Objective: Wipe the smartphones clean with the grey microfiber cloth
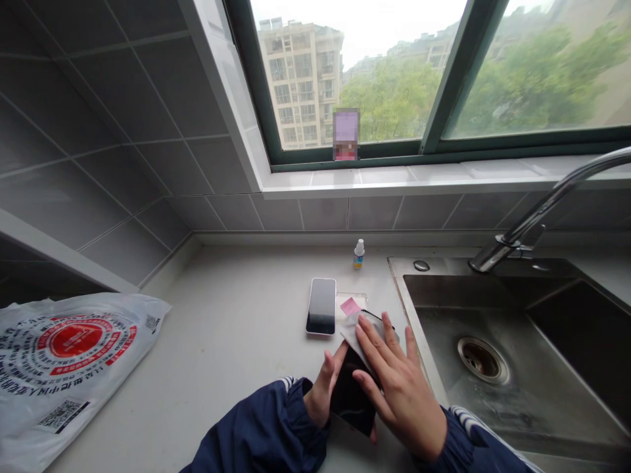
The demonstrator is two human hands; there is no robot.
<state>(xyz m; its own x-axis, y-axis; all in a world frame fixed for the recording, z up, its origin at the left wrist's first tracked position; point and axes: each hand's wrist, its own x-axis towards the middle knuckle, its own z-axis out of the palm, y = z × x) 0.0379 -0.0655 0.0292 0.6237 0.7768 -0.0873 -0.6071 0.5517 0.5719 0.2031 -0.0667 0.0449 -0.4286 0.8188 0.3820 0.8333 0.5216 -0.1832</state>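
1. Over the counter surface point(236, 315), close to its edge by the sink point(438, 312), a black slab point(352, 401) sits between two hands. It looks like a phone.
2. The left hand point(323, 394) grasps the slab from its left side, thumb up. A fingertip peeks out at the near end, so some fingers seem to go underneath.
3. The right hand point(394, 381) lies on top, its fingers long and straight on a gray cloth point(353, 330). I can't tell if they pinch the cloth.
4. The slab's long way points to the surface's back edge, leaning a bit toward the sink. It lies left of the right palm.
5. Both hands touch it, so neither is nearer.
6. Past the fingertips are a pink sheet point(350, 306), a clear case point(363, 302) and a flat phone point(321, 307). A little bottle point(359, 255) stands near the back edge.
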